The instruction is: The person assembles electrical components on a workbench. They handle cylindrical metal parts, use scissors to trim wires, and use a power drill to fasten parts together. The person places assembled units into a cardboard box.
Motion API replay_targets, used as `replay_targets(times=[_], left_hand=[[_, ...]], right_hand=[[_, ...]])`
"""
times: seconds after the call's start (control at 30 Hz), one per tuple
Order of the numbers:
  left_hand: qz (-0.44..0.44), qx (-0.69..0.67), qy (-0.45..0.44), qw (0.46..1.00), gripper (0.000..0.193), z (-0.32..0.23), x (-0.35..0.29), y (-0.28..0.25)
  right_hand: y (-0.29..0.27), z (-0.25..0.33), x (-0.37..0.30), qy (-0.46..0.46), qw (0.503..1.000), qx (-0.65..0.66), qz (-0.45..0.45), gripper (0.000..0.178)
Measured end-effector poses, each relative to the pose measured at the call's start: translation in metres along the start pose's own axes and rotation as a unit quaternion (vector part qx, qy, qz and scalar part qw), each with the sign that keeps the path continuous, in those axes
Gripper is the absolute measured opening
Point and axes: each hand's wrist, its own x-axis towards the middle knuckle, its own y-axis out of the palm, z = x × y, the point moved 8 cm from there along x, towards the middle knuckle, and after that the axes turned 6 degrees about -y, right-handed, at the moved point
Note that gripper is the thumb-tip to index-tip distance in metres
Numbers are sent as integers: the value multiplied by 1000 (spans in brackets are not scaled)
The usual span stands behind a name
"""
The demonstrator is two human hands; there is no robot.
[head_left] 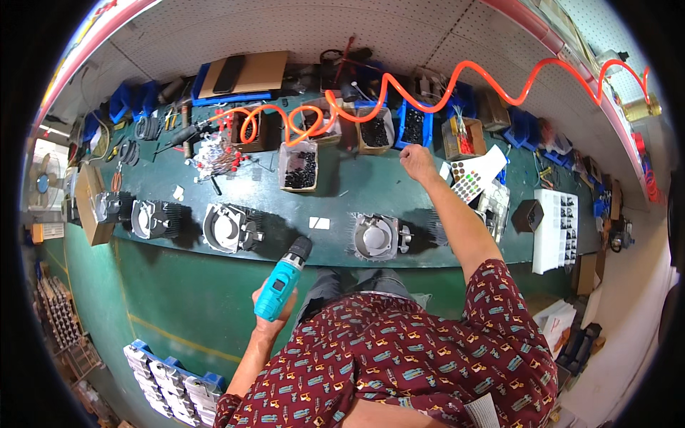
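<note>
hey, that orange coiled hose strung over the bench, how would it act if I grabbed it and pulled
The orange coiled hose would probably stretch and spring back, since it hangs in loose loops. It looks thin, so likely light and floppy. It may drag across the parts bins beneath.

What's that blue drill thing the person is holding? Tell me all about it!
The cordless drill has a bright turquoise body that looks like plastic, with a dark patch on its side and a black chuck at the front end. The left hand grips its handle from below, and nothing else touches it. It is tilted, with the black nose pointing up and to the right, toward the edge of the green workbench. It hangs in the air just in front of that bench, not resting on anything. Whether a bit is fitted is too small to tell.
</note>
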Motion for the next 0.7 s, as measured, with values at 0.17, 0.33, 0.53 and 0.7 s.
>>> replay_targets(times=[0.17, 0.33, 0.53, 0.7], left_hand=[[7, -21, 8, 1000, 8, -18, 19, -7], [-8, 31, -34, 999, 11, -23, 12, 1], [4, -20, -58, 998, 7, -28, 15, 10], [-14, -25, -57, 998, 8, -34, 15, 16]], right_hand=[[56, -68, -14, 118, 987, -58, 93, 18], [96, -64, -46, 198, 980, -26, 7, 18], [119, -79, -47, 198, 979, 19, -44, 18], [61, -16, -37, 104, 988, 11, -112, 18]])
